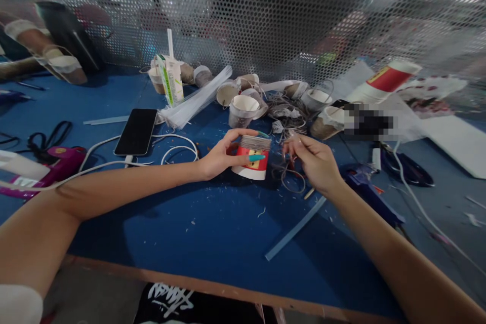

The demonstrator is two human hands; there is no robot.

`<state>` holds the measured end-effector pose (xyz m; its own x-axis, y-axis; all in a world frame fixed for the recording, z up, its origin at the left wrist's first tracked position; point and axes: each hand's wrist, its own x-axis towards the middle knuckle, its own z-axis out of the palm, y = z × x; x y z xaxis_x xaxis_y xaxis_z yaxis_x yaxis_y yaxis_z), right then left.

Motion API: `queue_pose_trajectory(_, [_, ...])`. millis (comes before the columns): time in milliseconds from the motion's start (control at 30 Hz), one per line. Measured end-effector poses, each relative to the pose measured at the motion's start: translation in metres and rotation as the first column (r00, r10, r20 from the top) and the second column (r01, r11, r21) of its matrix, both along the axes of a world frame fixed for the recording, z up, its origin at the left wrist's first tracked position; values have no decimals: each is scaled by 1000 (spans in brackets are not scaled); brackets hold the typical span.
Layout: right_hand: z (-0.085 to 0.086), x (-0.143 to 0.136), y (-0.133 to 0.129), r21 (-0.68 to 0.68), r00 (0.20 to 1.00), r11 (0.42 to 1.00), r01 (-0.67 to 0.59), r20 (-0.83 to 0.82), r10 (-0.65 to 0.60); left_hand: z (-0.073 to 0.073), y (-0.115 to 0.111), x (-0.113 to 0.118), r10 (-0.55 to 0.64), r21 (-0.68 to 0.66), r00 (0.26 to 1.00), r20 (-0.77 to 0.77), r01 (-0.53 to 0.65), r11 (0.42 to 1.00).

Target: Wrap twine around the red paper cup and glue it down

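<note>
A red, yellow and white paper cup [260,173] lies tilted on its side in my left hand [218,158], whose fingers and thumb close around it. Rows of grey cord [255,143] wrap one end of the cup. Just right of it, my right hand [317,164] is closed in a pinch on grey cord. A loose loop of the cord [294,182] hangs below those fingers, and their tips are partly blurred. Behind both hands lie a tangled heap of cord [288,111] and a cord-wrapped cup [243,114].
Blue glue gun [364,192] and scissors [408,167] lie right; a purple glue gun [58,162] and a charging phone [135,131] lie left. Translucent glue sticks [201,96], a drink carton [170,81] and stacked paper cups [391,81] stand before a perforated metal panel [266,20].
</note>
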<state>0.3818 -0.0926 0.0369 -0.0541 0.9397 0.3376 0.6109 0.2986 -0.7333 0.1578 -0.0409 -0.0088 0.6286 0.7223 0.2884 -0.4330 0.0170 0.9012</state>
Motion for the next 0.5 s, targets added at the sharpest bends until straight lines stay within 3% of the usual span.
queue_pose_trajectory(100, [7, -12, -11, -41, 935, 996, -74, -351, 55, -3, 3, 0, 41, 104, 999, 10, -42, 994])
queue_pose_trajectory(167, [12, -20, -19, -41, 881, 992, -123, -465, 90, -4, 4, 0, 41, 151, 999, 32, -45, 987])
queue_pose_trajectory(300, [20, -29, -26, 15, 825, 983, -181, -542, 160, -5, 4, 1, -49, 135, 997, 60, 40, 990])
queue_pose_trajectory(500, [23, -29, -30, -26, 838, 966, -257, -503, 210, -1, 0, 0, -73, 86, 996, 52, 68, 994])
